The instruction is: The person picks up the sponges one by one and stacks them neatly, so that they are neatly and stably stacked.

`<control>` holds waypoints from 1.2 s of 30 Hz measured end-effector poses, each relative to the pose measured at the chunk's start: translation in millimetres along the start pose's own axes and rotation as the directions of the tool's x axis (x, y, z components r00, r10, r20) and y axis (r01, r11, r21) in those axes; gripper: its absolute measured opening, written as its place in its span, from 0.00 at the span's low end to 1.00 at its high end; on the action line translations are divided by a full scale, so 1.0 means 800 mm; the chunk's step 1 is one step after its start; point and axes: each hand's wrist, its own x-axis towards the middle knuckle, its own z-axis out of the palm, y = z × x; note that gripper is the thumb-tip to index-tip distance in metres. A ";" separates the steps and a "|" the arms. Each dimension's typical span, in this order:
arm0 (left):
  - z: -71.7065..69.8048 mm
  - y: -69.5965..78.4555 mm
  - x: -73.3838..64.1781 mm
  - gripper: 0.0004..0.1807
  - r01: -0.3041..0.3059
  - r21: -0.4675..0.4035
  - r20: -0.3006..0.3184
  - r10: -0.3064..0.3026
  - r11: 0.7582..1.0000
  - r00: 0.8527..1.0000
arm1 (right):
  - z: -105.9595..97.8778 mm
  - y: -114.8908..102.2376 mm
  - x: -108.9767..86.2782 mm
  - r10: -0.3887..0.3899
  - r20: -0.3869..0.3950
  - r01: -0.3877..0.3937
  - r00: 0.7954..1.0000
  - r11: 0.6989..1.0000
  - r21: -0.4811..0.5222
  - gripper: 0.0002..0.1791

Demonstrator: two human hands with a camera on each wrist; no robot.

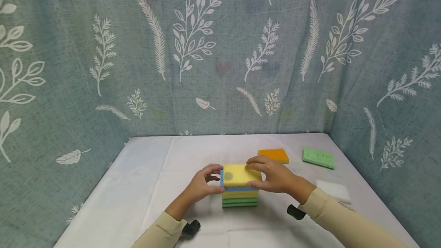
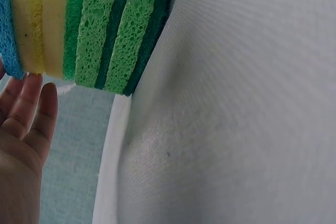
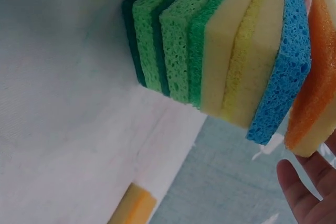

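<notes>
A neat stack of sponges stands on the white cloth, green layers at the bottom and pale yellow ones above. On top of these lies a blue-faced sponge; its left end is between the thumb and fingers of my left hand. My right hand grips a yellow sponge with an orange underside, thumb on the near side and fingers on the far side. In the right wrist view this sponge is slightly tilted, with a narrow gap to the blue face. Part of its right end is hidden by my fingers.
Behind my right hand lies an orange sponge. Farther right are a green sponge and a white sponge, partly behind my right forearm. A leaf-patterned curtain surrounds the table's back and sides.
</notes>
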 end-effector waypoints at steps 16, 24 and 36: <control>0.000 -0.001 0.000 0.36 -0.021 -0.008 0.013 0.022 1.000 1.000 | 0.004 -0.008 0.007 0.037 0.028 -0.037 0.999 0.999 -0.009 0.28; -0.002 0.029 -0.003 0.37 -0.008 -0.003 0.033 0.008 1.000 0.999 | 0.007 -0.008 0.009 0.033 0.025 -0.033 0.999 0.999 -0.017 0.29; -0.002 0.044 -0.008 0.36 -0.015 -0.006 0.038 0.015 1.000 0.999 | 0.012 -0.006 0.008 0.054 0.059 -0.053 0.997 0.999 -0.014 0.30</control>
